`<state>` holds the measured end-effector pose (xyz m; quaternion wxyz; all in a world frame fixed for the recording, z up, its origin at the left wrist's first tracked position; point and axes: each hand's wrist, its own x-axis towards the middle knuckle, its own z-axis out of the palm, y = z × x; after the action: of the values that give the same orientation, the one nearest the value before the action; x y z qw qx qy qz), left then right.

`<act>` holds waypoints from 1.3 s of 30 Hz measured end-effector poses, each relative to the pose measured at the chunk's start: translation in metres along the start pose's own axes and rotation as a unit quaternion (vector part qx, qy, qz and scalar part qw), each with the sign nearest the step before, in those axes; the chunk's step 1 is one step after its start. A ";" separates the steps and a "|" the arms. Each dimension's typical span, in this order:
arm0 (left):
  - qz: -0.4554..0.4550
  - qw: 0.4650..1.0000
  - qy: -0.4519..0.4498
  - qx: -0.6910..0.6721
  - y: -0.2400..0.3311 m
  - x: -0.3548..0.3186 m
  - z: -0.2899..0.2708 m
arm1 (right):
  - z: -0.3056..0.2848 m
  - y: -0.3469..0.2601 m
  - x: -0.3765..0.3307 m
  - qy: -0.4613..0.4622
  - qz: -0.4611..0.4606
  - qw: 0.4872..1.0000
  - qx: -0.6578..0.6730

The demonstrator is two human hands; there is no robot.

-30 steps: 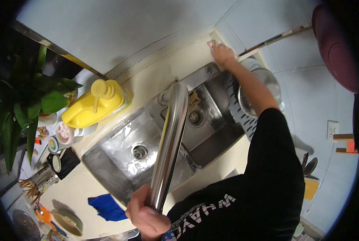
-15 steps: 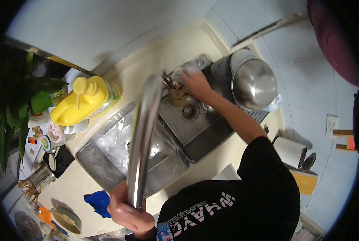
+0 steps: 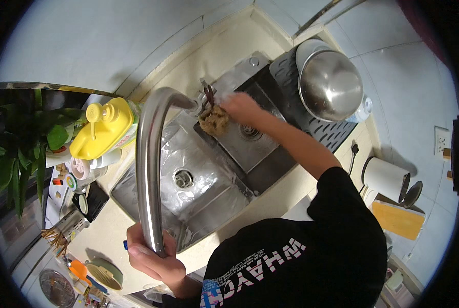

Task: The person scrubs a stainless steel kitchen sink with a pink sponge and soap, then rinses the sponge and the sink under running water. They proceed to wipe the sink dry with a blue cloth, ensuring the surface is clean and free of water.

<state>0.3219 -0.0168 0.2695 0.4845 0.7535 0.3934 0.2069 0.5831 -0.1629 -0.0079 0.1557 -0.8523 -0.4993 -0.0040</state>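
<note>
A tall curved steel faucet (image 3: 150,154) arches toward me from the back of the sink. My left hand (image 3: 155,256) is closed around the free end of its spout. By the faucet's foot, my right hand (image 3: 239,110) reaches over the right basin with its fingers curled. Something whitish and blurred shows at the fingertips; I cannot make out what it is. Just left of that hand, a brown fibrous scrubber (image 3: 214,121) hangs at the basin's back edge, below dark prongs. The two-basin steel sink (image 3: 216,208) looks wet, with light patches in the left basin.
A steel bowl (image 3: 332,84) rests upside down on the dark drainer (image 3: 321,128) at right. To the left stand a yellow pump bottle (image 3: 103,128), jars, a holder with chopsticks (image 3: 67,228) and a green strainer (image 3: 105,273). A white canister (image 3: 386,176) lies at the right.
The view has shifted, so the faucet's arch now shows from the side. My right hand has moved slightly left. My left hand keeps hold of the spout.
</note>
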 end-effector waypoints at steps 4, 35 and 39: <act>0.014 0.998 0.056 0.003 0.002 0.003 0.016 | 0.024 -0.012 0.001 0.043 0.047 0.998 0.026; -0.013 0.995 0.097 0.032 -0.008 0.004 0.010 | -0.045 0.071 0.007 -0.108 0.181 0.941 -0.264; 0.013 0.994 0.091 0.058 -0.011 0.007 0.002 | -0.068 0.050 0.004 -0.096 0.187 0.952 -0.221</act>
<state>0.3232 -0.0101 0.2580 0.3991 0.7634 0.4376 0.2577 0.6376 -0.2005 0.0439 -0.0870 -0.9399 -0.3303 -0.0029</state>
